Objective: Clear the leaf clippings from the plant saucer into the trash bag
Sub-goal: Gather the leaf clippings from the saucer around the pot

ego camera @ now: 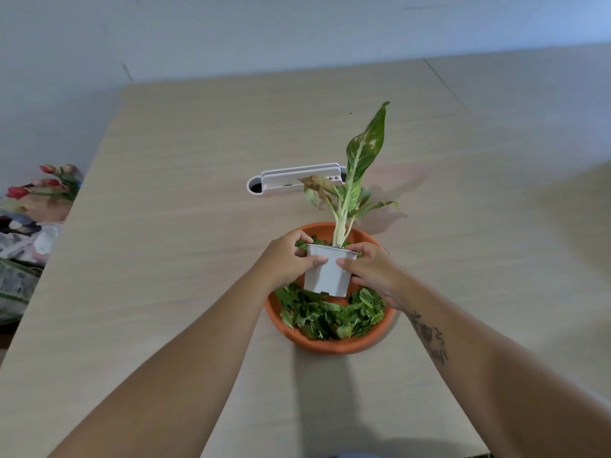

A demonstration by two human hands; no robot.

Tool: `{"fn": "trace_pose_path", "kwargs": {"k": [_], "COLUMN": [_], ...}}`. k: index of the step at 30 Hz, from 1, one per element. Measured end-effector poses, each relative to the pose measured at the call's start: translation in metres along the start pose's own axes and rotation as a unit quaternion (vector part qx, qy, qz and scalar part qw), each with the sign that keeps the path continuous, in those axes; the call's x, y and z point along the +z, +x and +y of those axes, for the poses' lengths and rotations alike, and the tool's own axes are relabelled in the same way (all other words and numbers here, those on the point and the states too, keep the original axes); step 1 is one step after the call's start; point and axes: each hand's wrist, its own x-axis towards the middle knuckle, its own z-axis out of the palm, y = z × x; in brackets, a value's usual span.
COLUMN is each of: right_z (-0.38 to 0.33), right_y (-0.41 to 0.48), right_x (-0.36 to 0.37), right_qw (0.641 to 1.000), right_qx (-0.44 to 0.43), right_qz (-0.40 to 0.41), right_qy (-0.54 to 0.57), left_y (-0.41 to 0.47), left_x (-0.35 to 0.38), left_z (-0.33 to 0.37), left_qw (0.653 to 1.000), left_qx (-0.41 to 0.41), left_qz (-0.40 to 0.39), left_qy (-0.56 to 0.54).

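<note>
An orange plant saucer sits on the wooden table, filled with green leaf clippings. A small white plastic pot holding a variegated plant is in the saucer's middle; its base looks slightly raised above the clippings. My left hand grips the pot's left side at the rim, and my right hand grips its right side. No trash bag is in view.
A white slotted holder lies on the table just behind the plant. Off the table's left edge are red tulip-like flowers and a heap of cloth or bags. A wall runs behind the table.
</note>
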Motion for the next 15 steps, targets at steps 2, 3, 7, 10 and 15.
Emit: {"fn": "trace_pose_path", "kwargs": {"k": [2,3,7,10,15], "right_z": [0.0,0.001,0.005,0.009,0.016], "right_y": [-0.004,-0.007,-0.02,-0.028,-0.031], "right_x": [-0.001,-0.002,-0.005,-0.004,-0.002], "right_qw": [1.0,1.0,0.998,0.997,0.992], "right_qx": [-0.017,-0.026,-0.057,-0.073,-0.105], "right_qz": [-0.003,-0.005,-0.01,-0.013,0.003], "right_qy": [-0.003,-0.005,-0.004,-0.006,-0.073], "left_y": [-0.005,-0.007,-0.019,-0.029,-0.043], "left_x": [0.001,0.003,0.01,0.016,0.024], "left_z": [0.002,0.002,0.0,-0.002,-0.007], "left_qw": [1.0,1.0,0.999,0.998,0.996], "left_qx": [0.008,0.012,0.028,0.037,0.048], "left_qz": [0.009,0.014,0.028,0.043,0.079], "left_qy": [-0.004,-0.007,-0.026,-0.037,-0.01]}}
